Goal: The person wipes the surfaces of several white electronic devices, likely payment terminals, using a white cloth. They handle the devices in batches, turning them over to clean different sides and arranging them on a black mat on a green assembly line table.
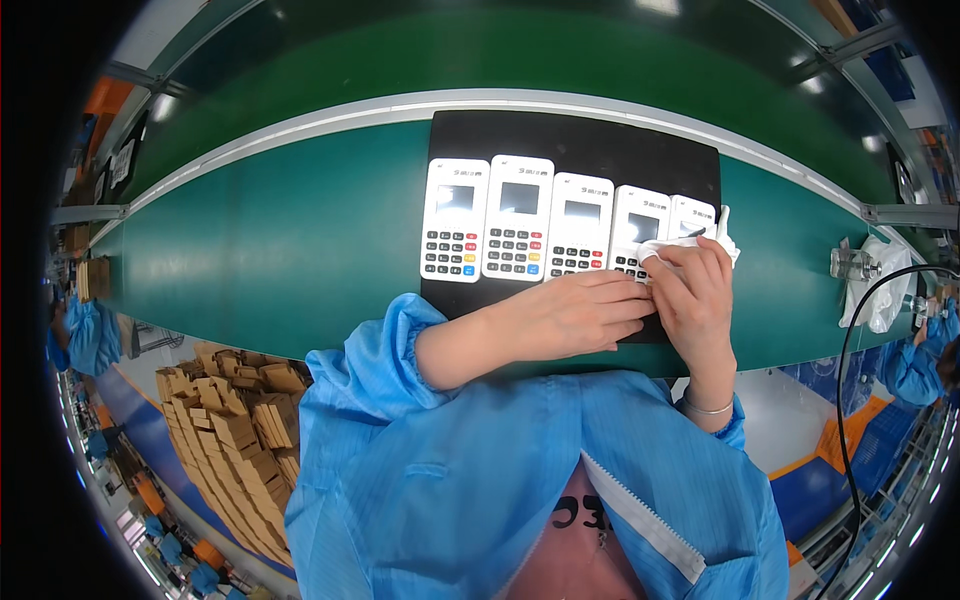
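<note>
Several white card payment terminals with small grey screens and keypads lie in a row on a black mat. My left hand stretches across the lower ends of the middle terminals, fingers extended and lying flat, hiding part of their keypads. A white cloth is bunched in my right hand, whose fingers close round it over the rightmost terminals. Cloth and fingers cover most of the keypad on the last terminal. My two hands nearly meet at the fourth terminal.
The mat lies on a green worktable with a pale rail along its far side. A clear plastic bag and a black cable are at the right. Stacked brown cardboard stands below the table at the left.
</note>
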`<state>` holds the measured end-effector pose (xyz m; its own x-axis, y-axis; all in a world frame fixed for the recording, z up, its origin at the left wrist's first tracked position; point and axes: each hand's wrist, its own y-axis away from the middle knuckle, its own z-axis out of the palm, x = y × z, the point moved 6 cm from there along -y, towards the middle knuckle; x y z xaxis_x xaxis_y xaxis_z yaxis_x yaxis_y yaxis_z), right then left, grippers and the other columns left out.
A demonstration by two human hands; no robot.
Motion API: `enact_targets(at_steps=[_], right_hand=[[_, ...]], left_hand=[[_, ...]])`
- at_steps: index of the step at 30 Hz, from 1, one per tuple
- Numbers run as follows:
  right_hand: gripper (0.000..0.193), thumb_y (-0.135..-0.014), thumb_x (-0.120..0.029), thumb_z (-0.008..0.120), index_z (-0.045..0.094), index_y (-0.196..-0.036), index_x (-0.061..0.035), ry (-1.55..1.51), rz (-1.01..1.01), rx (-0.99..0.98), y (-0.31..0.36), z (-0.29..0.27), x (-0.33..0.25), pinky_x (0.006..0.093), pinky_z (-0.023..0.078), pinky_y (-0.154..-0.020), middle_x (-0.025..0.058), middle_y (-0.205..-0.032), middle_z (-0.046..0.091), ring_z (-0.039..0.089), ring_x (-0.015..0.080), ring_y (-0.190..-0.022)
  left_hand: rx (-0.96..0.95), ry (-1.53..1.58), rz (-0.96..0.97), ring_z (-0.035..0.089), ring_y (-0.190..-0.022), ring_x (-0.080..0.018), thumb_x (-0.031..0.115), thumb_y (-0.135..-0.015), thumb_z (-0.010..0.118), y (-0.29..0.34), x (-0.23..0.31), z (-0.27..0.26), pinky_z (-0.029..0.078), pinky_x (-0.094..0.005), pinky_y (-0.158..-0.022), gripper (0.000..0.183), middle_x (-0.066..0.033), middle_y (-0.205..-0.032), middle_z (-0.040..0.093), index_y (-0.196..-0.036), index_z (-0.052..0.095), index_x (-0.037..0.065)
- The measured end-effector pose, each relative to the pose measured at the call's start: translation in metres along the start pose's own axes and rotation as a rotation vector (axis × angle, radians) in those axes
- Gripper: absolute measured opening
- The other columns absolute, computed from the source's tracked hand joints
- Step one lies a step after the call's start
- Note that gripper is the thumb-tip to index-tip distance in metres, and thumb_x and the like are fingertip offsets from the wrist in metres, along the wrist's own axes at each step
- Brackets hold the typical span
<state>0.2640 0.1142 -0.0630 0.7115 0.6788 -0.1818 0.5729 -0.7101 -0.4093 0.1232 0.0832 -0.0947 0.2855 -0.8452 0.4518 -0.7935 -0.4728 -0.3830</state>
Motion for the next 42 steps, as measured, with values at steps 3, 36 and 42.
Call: enact_targets(at_steps=[3,36,42], right_hand=[[0.027,-0.077,-0.006,0.074,0.074,-0.104,-0.0061,-0.001,-0.007,-0.006,-0.001,0.000,-0.002,0.0499,0.045,-0.107,0.0057,-0.102,0.067,0.064,0.0227,-0.097],[0.019,-0.092,0.005,0.068,0.072,-0.110,0.0012,0.189,0.345,0.419,0.042,-0.052,0.124,0.0377,0.052,-0.085,0.0134,-0.107,0.068,0.065,0.0292,-0.098],[0.015,-0.095,0.003,0.065,0.070,-0.110,0.0026,-0.104,0.458,0.418,0.056,-0.025,0.155,0.0337,0.052,-0.085,0.0131,-0.107,0.068,0.066,0.0262,-0.096]], left_hand=[[-0.012,0.019,0.010,0.051,-0.136,-0.0238,0.024,-0.089,0.072,0.000,0.001,-0.001,0.040,-0.0392,-0.117,0.042,-0.0087,-0.138,0.061,-0.126,0.067,0.006],[0.387,-0.211,-1.097,0.044,-0.143,-0.0428,0.023,-0.077,0.087,0.142,-0.030,-0.083,0.042,-0.0480,-0.113,0.094,-0.0265,-0.161,0.034,-0.156,0.040,0.007],[0.400,-0.142,-1.121,0.058,-0.120,-0.0351,0.020,-0.086,0.077,0.125,-0.077,-0.102,0.048,-0.0444,-0.104,0.092,-0.0233,-0.138,0.058,-0.162,0.028,0.004]])
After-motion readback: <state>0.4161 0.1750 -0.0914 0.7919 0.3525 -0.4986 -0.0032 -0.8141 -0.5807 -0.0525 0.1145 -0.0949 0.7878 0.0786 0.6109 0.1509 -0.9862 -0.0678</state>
